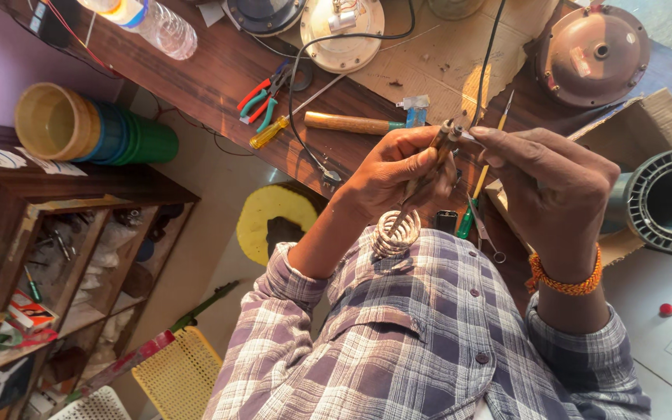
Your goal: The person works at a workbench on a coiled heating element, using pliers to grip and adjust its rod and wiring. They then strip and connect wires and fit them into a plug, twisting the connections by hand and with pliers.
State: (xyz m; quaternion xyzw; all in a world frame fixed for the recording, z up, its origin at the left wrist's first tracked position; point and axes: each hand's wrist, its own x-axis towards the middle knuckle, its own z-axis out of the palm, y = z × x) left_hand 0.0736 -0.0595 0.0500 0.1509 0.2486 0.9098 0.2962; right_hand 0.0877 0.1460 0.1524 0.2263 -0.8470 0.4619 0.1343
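Left hand (394,175): fist clamped round the rods of a silver coiled metal immersion heater element (396,233), held above the brown wooden workbench (219,74).
Right hand (558,183): fingertips pinched together on the rod tip near the left thumb; what sits between them is too small to tell.
Hidden: rod middle covered by left fingers; terminal ends blurred.
Axis: long axis runs diagonally, coil end toward the plaid shirt (429,342), rod tips up toward the bench.
Nearby: wooden-handled tool (348,123), yellow screwdriver (272,134), red and green pliers (262,99) lie on the bench, apart from both hands.
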